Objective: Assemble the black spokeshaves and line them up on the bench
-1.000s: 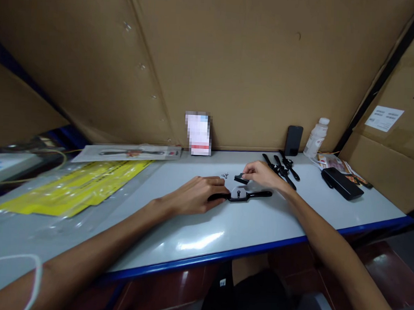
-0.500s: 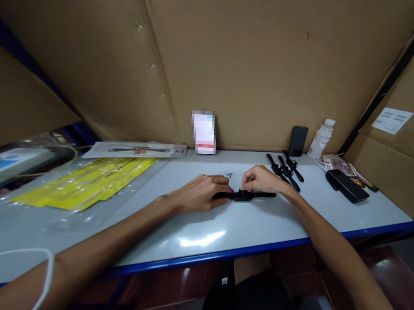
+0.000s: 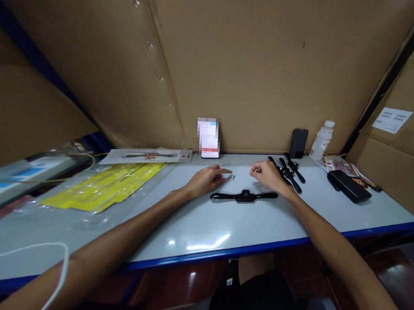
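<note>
A black two-handled tool (image 3: 243, 196) lies flat on the grey table (image 3: 203, 224), with neither hand on it. My left hand (image 3: 207, 179) rests just behind its left handle, fingers stretched toward some small metal screws (image 3: 232, 176) and almost touching them. My right hand (image 3: 266, 173) is behind the tool's right handle. Its fingertips are pinched together on something tiny that I cannot make out.
Several more black tools (image 3: 288, 169) lie to the right. Behind them a phone (image 3: 298, 142) leans on the cardboard wall beside a white bottle (image 3: 320, 139). A black case (image 3: 349, 186) lies at the far right. Yellow bagged packets (image 3: 104, 186) and a packaged tool (image 3: 147, 155) are on the left.
Both hands have let go of the black tool, which now lies alone with its cap piece on. The left hand moved back toward the screws; the right drew back, pinched.
</note>
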Motion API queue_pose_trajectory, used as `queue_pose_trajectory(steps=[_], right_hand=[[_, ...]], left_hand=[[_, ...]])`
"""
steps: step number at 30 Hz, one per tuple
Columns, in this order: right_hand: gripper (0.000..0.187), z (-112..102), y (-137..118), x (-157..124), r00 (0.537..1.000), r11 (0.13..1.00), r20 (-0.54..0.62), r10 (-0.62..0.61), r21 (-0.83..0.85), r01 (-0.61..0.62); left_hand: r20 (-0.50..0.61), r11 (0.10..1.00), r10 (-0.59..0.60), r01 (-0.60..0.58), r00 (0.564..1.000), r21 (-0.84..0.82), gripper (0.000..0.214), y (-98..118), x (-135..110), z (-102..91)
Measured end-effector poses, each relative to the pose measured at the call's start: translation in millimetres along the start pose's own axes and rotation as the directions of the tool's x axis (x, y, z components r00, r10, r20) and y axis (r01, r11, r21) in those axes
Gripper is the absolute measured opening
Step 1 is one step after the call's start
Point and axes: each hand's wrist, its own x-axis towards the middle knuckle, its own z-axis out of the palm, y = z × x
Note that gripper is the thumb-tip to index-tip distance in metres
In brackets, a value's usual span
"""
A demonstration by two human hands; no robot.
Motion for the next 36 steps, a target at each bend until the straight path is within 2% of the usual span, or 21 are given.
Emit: queue_pose_trajectory(steps=[7,12,15,19,24,26,29,32,34,36], right_hand=[[0.015,3,-5,0,1.000,0.998,-0.002,-0.011,-0.063,0.010],[0.014,8,-4,0,0.999,0.999,-0.024,-0.031,-0.031,0.030],[0.015,12,-4,-1,0.995,0.993,-0.027,-0.098,0.062,0.100],[0.020,16,-10,-5,0.970,0.942,0.038,-0.239,0.249,0.223],[0.014,15,-21,-11,0.957,0.913,0.063,-0.283,0.322,0.249],[0.012,11,-22,-12,0.963,0.911,0.086,-0.257,0.353,0.211],[0.007,2,-19,-13,0.969,0.910,0.184,-0.168,0.407,0.080],[0.007,-9,-17,-15,0.947,0.889,0.294,-0.128,0.457,-0.022],[0.007,-14,-17,-16,0.933,0.894,0.322,-0.160,0.449,-0.002],[0.008,-16,-18,-18,0.926,0.909,0.318,-0.203,0.414,0.057]], left_hand=[[-0.012,1.000,0.026,-0.026,1.000,-0.001,0.017,8,13,13.6],[-0.045,0.997,0.071,-0.072,0.996,-0.004,0.011,13,10,8.6],[-0.082,0.993,0.115,-0.116,0.990,-0.014,0.011,23,5,0.7],[-0.103,0.983,0.179,-0.183,0.978,-0.030,0.009,41,-2,-5.8],[-0.092,0.976,0.208,-0.213,0.974,-0.052,0.009,53,-9,-7.0],[-0.083,0.975,0.205,-0.211,0.975,-0.071,0.008,53,-11,-7.2],[-0.047,0.971,0.215,-0.219,0.975,-0.095,0.015,53,-15,-8.9],[0.066,0.961,0.262,-0.254,0.963,-0.106,0.031,53,-19,-11.9],[0.135,0.957,0.284,-0.273,0.949,-0.095,0.036,53,-21,-13.4],[0.160,0.956,0.292,-0.283,0.943,-0.079,0.034,53,-22,-14.1]])
